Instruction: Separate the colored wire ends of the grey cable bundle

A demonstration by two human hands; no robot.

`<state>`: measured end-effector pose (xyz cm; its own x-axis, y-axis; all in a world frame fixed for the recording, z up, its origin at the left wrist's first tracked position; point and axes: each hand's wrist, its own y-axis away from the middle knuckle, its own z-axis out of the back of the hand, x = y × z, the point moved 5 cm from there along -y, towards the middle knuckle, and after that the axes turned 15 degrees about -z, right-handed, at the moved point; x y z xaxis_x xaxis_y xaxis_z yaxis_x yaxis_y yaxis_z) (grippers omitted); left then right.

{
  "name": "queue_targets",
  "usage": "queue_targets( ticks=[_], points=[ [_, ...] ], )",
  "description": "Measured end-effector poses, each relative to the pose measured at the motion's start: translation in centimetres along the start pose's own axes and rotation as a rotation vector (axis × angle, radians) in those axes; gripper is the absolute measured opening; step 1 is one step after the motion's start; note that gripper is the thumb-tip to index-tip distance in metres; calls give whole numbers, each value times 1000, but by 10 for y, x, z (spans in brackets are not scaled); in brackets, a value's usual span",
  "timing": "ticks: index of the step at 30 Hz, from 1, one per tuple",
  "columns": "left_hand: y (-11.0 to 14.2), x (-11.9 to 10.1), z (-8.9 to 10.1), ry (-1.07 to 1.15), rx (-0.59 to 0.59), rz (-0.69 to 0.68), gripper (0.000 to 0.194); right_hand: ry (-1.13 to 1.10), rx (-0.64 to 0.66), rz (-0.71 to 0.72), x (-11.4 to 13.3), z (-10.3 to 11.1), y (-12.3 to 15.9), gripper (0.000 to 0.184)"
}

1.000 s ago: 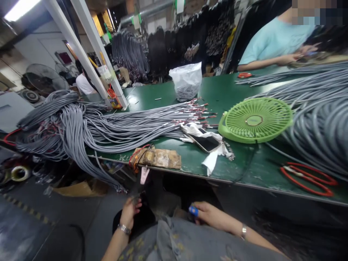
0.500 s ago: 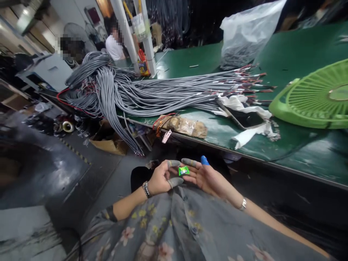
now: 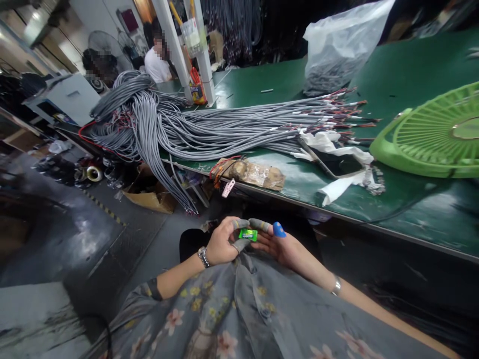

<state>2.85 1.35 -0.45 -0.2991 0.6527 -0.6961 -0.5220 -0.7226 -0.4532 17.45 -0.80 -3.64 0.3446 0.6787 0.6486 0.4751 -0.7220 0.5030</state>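
My two hands meet over my lap, below the edge of the green table [image 3: 392, 209]. My left hand [image 3: 222, 244] pinches a small green wrapped piece [image 3: 248, 235] between its taped thumb and forefinger. My right hand [image 3: 279, 244] lies palm up beside it, fingers touching the same green piece; one fingertip wears a blue cot, another a grey one. Both wrists carry metal bands.
A thick bundle of grey cables [image 3: 209, 127] lies across the table and hangs off its left end. A phone on white cloth [image 3: 339, 162], a taped brown block [image 3: 254, 174], a green fan [image 3: 437, 137] and a plastic bag [image 3: 337, 50] sit on the table. People work at the far left.
Both hands rose from low on my lap and came together on a green piece. In the last half second they shifted slightly left and the left fingers closed more round it.
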Motion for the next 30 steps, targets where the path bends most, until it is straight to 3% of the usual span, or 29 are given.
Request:
queue_targets(
  ticks=[7,16,23,30],
  points=[
    [-3,1,3,-57,-4,-118,33,-34,66,10,-5,7,-6,64],
    [-8,3,2,-123,1,-184,36,-35,20,1,-5,12,-12,68],
    [-9,0,4,-209,-34,-287,32,15,25,50,2,7,-6,58],
    [-10,-6,7,-271,-81,-370,33,88,17,80,6,5,-1,58]
  ],
)
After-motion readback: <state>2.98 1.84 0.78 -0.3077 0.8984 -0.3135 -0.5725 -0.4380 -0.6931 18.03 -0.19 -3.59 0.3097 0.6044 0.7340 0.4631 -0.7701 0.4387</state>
